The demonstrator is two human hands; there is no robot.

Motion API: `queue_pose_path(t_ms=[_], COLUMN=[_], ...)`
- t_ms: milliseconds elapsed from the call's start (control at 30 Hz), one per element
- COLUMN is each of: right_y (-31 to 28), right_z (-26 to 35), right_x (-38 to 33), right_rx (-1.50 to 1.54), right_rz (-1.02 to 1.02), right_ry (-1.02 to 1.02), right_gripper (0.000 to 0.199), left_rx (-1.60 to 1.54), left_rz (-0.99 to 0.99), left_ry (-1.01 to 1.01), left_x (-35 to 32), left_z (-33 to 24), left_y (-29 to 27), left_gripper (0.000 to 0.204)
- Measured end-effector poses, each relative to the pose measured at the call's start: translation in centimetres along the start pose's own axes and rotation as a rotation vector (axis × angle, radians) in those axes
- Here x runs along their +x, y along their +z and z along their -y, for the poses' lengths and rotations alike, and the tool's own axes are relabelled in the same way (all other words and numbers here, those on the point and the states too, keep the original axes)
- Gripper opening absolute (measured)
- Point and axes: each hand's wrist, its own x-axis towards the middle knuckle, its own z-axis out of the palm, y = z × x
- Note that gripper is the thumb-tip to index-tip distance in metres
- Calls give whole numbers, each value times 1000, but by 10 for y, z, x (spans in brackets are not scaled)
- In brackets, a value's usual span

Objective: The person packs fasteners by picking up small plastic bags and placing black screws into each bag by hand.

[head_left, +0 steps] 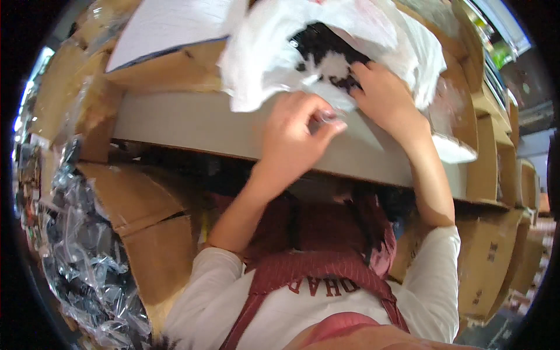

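a: left hand (pixel 294 128)?
b: one, thumb and fingers pinched on a small clear item (pixel 331 116), near the pale table edge (pixel 192 125).
a: right hand (pixel 382 93)?
b: one, apart from the left, fingertips at black pieces (pixel 324 43) in an open white bag (pixel 256 61); whether gripping any, cannot tell.

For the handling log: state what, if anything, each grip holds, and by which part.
Left grip pinches a clear piece; which part is too blurred to tell. Right grip is at the black pieces; whether it holds any cannot be told.
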Motion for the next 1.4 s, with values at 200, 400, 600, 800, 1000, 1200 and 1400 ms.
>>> queue_pose_path(t_ms=[200, 400, 600, 800, 1000, 1200, 1400], right_y=[-7, -5, -7, -3, 5, 0, -22], right_z=[0, 5, 5, 10, -2, -1, 6], right_x=[-11, -10, -1, -14, -6, -7, -22], right_rx=[307, 361, 407, 307, 411, 551, 1149], right_rz=[13, -63, 1, -47, -64, -151, 31], right_ry=[-146, -211, -332, -262, -390, -345, -227], right_gripper=[28, 40, 37, 23, 21, 20, 19], left_rx=[26, 38, 20, 17, 8, -60, -102], left_rz=[-12, -11, 18, 13, -4, -26, -15], left_ry=[94, 49, 46, 83, 68, -23, -51], left_x=[-4, -3, -1, -4, -5, -1, -1], left_z=[-1, -5, -4, -1, 3, 1, 1], left_y=[0, -4, -3, 0, 0, 0, 1], left_gripper=[23, 22, 21, 21, 21, 20, 21])
